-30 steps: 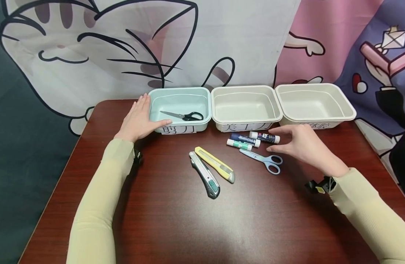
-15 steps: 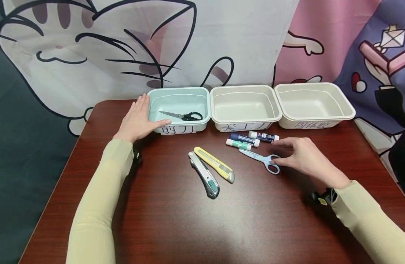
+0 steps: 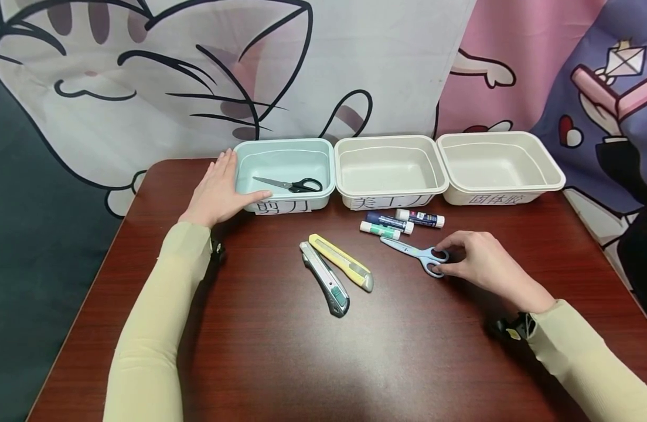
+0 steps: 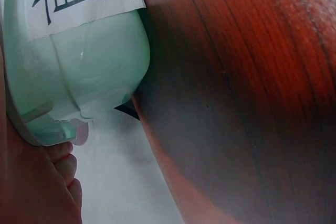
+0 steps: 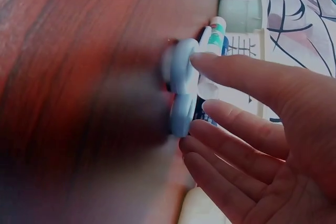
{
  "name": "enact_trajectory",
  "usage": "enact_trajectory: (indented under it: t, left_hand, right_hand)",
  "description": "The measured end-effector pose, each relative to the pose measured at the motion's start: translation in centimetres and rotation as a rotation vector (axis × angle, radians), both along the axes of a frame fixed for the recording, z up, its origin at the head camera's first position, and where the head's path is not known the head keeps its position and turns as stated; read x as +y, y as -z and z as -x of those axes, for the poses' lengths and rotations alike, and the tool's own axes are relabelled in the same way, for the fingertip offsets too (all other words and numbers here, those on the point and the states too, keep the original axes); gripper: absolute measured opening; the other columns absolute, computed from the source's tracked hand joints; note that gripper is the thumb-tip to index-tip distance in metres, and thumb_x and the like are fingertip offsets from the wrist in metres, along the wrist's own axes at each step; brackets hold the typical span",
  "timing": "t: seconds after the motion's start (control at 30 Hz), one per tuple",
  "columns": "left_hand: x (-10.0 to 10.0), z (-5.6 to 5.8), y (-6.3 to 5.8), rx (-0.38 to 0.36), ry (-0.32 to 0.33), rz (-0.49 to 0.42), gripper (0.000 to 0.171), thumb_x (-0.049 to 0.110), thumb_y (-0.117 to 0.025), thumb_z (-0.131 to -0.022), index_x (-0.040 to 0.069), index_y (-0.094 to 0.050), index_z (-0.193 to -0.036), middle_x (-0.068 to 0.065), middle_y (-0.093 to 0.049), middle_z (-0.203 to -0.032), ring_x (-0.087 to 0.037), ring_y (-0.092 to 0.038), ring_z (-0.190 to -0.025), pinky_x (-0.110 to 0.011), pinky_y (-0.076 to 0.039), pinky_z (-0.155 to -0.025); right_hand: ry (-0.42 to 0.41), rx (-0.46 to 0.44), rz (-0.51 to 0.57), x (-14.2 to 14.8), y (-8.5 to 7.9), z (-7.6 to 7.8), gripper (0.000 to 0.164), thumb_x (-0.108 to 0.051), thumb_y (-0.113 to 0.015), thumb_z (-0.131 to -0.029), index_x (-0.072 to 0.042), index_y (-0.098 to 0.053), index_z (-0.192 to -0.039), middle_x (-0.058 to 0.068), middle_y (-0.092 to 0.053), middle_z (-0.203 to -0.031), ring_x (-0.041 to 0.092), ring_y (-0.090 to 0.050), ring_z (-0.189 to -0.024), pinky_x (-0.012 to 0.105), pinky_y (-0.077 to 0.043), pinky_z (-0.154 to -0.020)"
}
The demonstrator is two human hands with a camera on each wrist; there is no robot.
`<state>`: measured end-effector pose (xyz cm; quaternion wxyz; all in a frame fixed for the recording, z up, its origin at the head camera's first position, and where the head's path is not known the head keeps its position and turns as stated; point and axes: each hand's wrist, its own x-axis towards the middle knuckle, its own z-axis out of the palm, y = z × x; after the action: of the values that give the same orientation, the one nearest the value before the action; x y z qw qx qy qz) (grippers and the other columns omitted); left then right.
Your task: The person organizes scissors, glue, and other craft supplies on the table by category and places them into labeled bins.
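My left hand (image 3: 215, 190) rests on the left end of a light-blue box (image 3: 285, 153), fingers straight along its side and thumb over the front rim. Black-handled scissors (image 3: 294, 185) lie inside that box. With thumb and fingertips, my right hand (image 3: 482, 264) pinches the handle loops of light-blue scissors (image 3: 418, 253), which lie on the table with the blades pointing left. In the right wrist view, the thumb touches one loop (image 5: 185, 64) and the fingertips are at the other. Just behind the scissors lie several glue sticks (image 3: 389, 223).
A yellow box cutter (image 3: 341, 262) and a silver-and-black box cutter (image 3: 325, 278) lie side by side mid-table. Two cream boxes, a middle one (image 3: 392, 167) and a right one (image 3: 500, 161), continue the row along the back edge. All three bear handwritten paper labels. A printed cloth hangs behind.
My right hand has come toward me from near the right box's front, down to the light-blue scissors' handles, its thumb and fingers drawing together. The left hand has stayed on the light-blue box.
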<state>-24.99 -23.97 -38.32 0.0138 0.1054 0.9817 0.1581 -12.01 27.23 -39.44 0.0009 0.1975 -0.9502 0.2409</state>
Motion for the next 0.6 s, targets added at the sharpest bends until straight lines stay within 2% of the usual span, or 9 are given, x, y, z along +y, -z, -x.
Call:
enact_trajectory:
  t: [0.2, 0.43, 0.6]
  left_hand:
    - [0.1, 0.0, 0.0, -0.006, -0.001, 0.001, 0.126, 0.084, -0.052, -0.083, 0.001, 0.001, -0.162, -0.014, 0.002, -0.169, -0.027, 0.004, -0.155, -0.046, -0.002, -0.124]
    - [0.0, 0.0, 0.1, -0.007, -0.002, 0.002, 0.126, 0.084, -0.052, -0.083, 0.001, 0.001, -0.162, -0.014, 0.002, -0.169, -0.027, 0.004, -0.155, -0.045, -0.001, -0.124]
    - [0.0, 0.0, 0.1, -0.004, -0.003, -0.002, 0.126, 0.084, -0.053, -0.083, 0.001, 0.001, -0.162, -0.015, 0.002, -0.169, -0.027, 0.004, -0.155, -0.044, -0.001, -0.124]
  right_hand:
    - [-0.035, 0.07, -0.004, -0.1, 0.7, 0.0, 0.023, -0.014, -0.093, -0.071, -0.011, -0.08, -0.09, -0.004, -0.071, -0.088, 0.017, -0.065, -0.078, 0.039, -0.051, -0.067]
    - [-0.063, 0.089, -0.031, -0.1, 1.1, 0.0, 0.014, -0.013, -0.09, -0.076, -0.013, -0.082, -0.086, 0.001, -0.07, -0.093, 0.02, -0.067, -0.082, 0.043, -0.054, -0.07]
    - [-0.069, 0.107, -0.032, -0.2, 1.3, 0.2, 0.013, -0.012, -0.09, -0.073, -0.015, -0.081, -0.081, -0.002, -0.069, -0.089, 0.016, -0.065, -0.077, 0.038, -0.052, -0.065]
